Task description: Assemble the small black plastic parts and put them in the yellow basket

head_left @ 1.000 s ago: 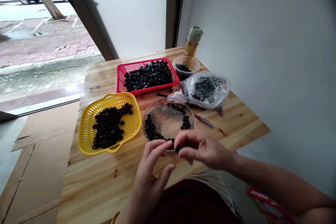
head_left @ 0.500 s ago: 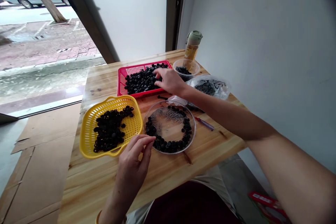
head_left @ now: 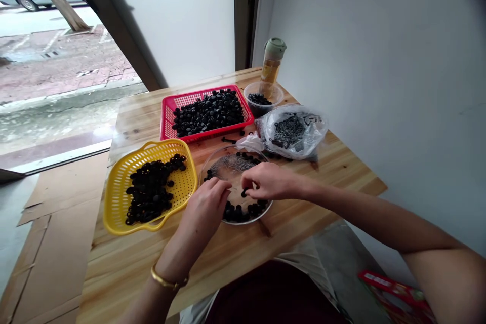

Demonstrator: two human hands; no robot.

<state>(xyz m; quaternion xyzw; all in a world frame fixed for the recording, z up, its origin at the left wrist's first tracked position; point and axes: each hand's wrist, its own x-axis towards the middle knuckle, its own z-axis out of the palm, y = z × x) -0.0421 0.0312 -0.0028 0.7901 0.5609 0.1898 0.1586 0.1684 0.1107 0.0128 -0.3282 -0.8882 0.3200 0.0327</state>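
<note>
A clear round tray [head_left: 248, 221] holds small black round parts around its rim and a heap of thin metal pins at its far side. Above its left part is my left hand [head_left: 208, 201], thumb and fingers pinched; what they hold is too small to name. My right hand [head_left: 271, 181] is over the tray's right part, its fingertips closed on a small black part [head_left: 244, 193]. To the left stands a yellow basket [head_left: 114, 202] with black round parts. Behind the tray, a red basket [head_left: 164, 119] is filled with shiny black pieces.
A plastic bag [head_left: 317, 134] of dark small parts lies right of the red basket. Beyond it are a clear bowl [head_left: 279, 98] with black pieces and a bottle [head_left: 271, 63] with a green lid. A wall borders the wooden table's right side.
My right hand has come back from the red basket to the clear tray, with a small black part in its fingertips. My left hand has moved slightly up and right over the tray.
</note>
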